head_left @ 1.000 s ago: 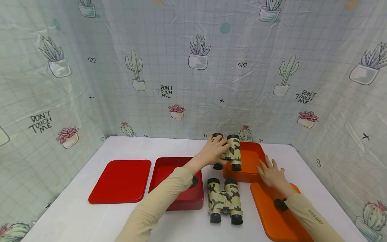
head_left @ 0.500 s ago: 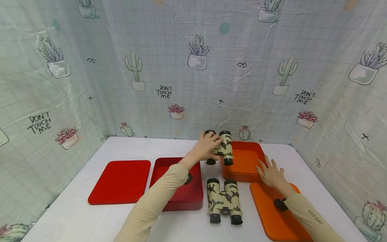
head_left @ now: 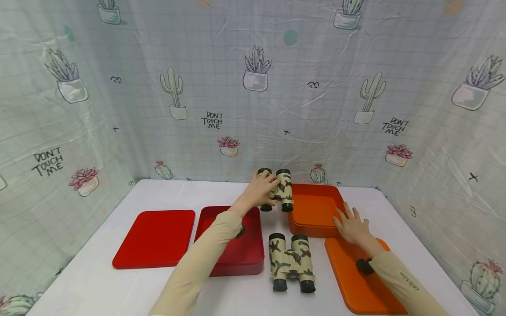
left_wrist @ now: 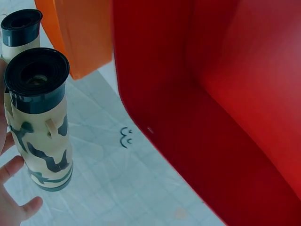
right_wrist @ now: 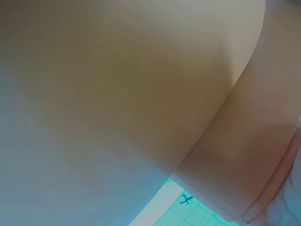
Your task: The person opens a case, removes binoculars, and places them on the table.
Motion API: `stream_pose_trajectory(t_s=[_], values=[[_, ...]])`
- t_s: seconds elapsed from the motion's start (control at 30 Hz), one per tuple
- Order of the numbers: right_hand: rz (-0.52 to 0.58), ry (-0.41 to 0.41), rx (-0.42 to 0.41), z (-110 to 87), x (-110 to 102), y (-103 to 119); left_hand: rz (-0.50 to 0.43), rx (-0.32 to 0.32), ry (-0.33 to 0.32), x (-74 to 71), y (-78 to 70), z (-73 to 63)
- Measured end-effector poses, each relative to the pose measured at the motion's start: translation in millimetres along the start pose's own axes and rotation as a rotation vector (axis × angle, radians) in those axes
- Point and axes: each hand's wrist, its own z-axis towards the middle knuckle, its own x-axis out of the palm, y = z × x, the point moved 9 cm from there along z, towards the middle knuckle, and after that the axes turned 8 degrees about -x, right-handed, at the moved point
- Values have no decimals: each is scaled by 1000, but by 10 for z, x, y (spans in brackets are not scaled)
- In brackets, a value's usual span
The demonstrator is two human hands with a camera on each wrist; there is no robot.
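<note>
My left hand (head_left: 258, 192) grips camouflage binoculars (head_left: 284, 188) above the table, between the red box (head_left: 253, 267) and the orange box (head_left: 312, 231). In the left wrist view, black eyepieces top the binoculars (left_wrist: 43, 141), with the hand's fingers (left_wrist: 9, 169) along one side; the palm is largely out of that frame. My right hand (head_left: 353, 226) rests with spread fingers at the right rim of the orange box. A second pair of camouflage binoculars (head_left: 291, 262) lies on the table in front of the boxes. Close, blurred surfaces fill most of the right wrist view.
A red lid (head_left: 156, 239) lies flat left of the red box. The orange lid (head_left: 361, 281) lies under the right forearm, in front of the orange box. White table (head_left: 95, 285) surrounds them, with a patterned curtain (head_left: 221, 52) behind and at both sides.
My left hand has carried the binoculars leftward and slightly back, from over the orange box's left part to beside it. The right hand has stayed at the orange box's rim.
</note>
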Motion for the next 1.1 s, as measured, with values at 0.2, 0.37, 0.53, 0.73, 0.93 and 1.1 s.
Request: stream_pose_trajectory(t_s=[0.2,0.37,0.53,0.73,0.93,1.1], values=[[15,3,4,12,10,-14,-2,-33,8,67,87,16],[16,-1,7,26,17,-25,1,-56,12,167,142,21],[18,0,11,23,14,-16,15,-73,18,262,172,20],[-2,5,6,14,8,-3,-20,-100,45,327,174,38],[4,14,21,3,-3,-23,1,-107,78,407,157,73],[-1,14,12,1,-5,-18,-5,-130,110,496,166,70]])
